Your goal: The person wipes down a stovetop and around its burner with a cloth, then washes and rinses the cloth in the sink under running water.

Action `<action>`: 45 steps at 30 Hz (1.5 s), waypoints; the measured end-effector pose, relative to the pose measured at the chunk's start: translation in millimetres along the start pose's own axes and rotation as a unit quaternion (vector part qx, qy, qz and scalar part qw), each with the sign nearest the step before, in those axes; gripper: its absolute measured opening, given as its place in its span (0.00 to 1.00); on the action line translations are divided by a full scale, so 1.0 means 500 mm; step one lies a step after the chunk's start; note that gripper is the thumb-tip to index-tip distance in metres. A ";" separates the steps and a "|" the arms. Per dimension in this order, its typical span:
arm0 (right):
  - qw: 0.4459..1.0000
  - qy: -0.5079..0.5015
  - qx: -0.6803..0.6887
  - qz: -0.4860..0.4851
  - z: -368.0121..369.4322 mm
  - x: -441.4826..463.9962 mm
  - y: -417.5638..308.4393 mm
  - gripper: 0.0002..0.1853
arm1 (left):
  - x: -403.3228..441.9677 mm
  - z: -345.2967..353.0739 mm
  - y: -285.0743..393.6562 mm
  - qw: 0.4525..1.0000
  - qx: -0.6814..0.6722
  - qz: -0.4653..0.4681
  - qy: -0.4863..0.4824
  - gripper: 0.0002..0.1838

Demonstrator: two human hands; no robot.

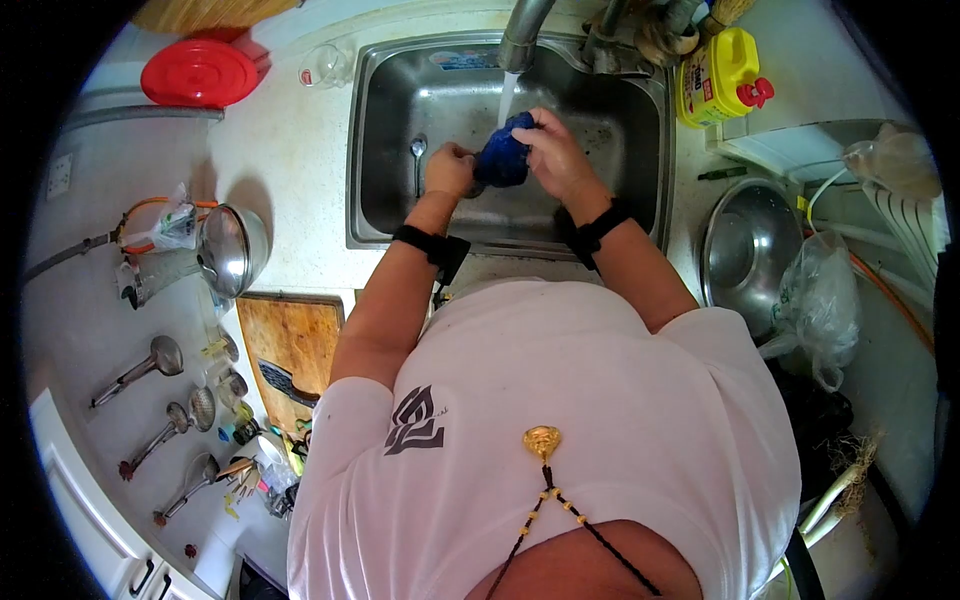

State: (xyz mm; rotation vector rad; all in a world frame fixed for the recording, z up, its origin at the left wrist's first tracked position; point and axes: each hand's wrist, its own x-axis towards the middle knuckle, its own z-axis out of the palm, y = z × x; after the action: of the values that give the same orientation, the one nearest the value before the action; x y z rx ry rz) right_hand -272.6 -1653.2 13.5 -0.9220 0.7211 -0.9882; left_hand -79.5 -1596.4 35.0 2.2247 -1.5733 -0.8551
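Observation:
A dark blue cloth (503,155) is bunched up between my two hands over the sink (360,150). Water from the faucet (523,35) runs down onto its top. My right hand (557,155) grips the cloth's right side, thumb and fingers pinching it. On the other side, my left hand (450,172) is closed against the cloth's lower left edge; a small dark, rounded edge shows below those fingers, and I cannot make out what it is. A metal spoon (418,150) lies in the basin, left of my left hand.
A yellow bottle (722,78) with a red cap stands right of the sink. A steel bowl (750,240) sits near a plastic bag (820,300). At the left are a red lid (200,73), a clear glass (325,66), a steel pot (235,250) and a wooden cutting board (290,340).

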 end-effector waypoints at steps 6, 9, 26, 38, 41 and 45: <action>0.999 -0.028 -0.031 -0.015 -0.011 0.010 -0.004 0.07 | 0.005 -0.001 -0.026 0.681 -0.664 -0.292 -0.098 0.15; 0.996 -0.047 -0.070 -0.016 -0.006 0.009 -0.007 0.08 | 0.012 0.003 -0.024 0.621 -0.737 -0.208 -0.171 0.13; 0.972 0.069 -0.225 0.000 -0.022 0.006 -0.049 0.08 | 0.022 -0.015 0.023 0.882 -0.451 -0.133 -0.017 0.15; 0.973 0.097 -0.208 0.005 -0.061 -0.002 -0.060 0.15 | -0.002 -0.063 0.048 0.852 -0.497 -0.145 0.073 0.14; 0.973 0.103 -0.206 0.026 -0.064 -0.001 -0.063 0.15 | -0.003 -0.075 0.053 0.847 -0.514 -0.129 0.033 0.15; 0.958 0.044 -0.282 0.023 -0.036 -0.006 -0.068 0.12 | -0.013 -0.074 0.087 0.838 -0.533 -0.118 0.011 0.16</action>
State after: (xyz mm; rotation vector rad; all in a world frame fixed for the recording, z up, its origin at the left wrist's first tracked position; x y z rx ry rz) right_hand -301.5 -1664.7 36.4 -1.3538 1.1270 -0.7943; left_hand -91.3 -1610.2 89.7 1.5410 -0.4981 -1.3220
